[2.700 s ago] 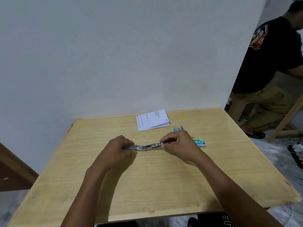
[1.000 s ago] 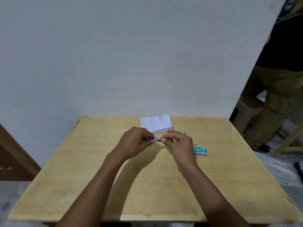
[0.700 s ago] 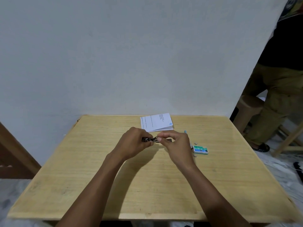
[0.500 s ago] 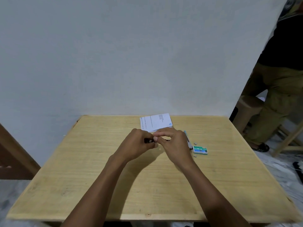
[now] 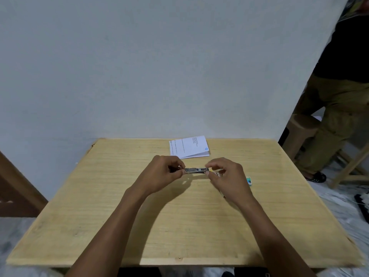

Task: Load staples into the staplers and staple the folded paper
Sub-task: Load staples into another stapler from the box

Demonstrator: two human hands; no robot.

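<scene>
A small metal stapler (image 5: 194,170) is held level just above the wooden table (image 5: 179,226), spanning the gap between my two hands. My left hand (image 5: 163,174) grips its left end. My right hand (image 5: 225,176) pinches its right end with thumb and forefinger. The folded white paper (image 5: 188,146) lies flat beyond the hands, near the table's far edge. A green staple box (image 5: 249,180) sits on the table just right of my right hand, partly hidden by it. Something small and pale shows under my right hand's fingers; I cannot make out what it is.
A white wall rises directly behind the table. A person in a black shirt and olive trousers (image 5: 343,100) stands at the far right beside a wooden stool (image 5: 301,132). Dark cables lie on the floor at the right edge.
My hands were pressed together over the stapler half a second ago; now they have drawn apart, and the stapler's metal body shows between them. The head view stayed steady.
</scene>
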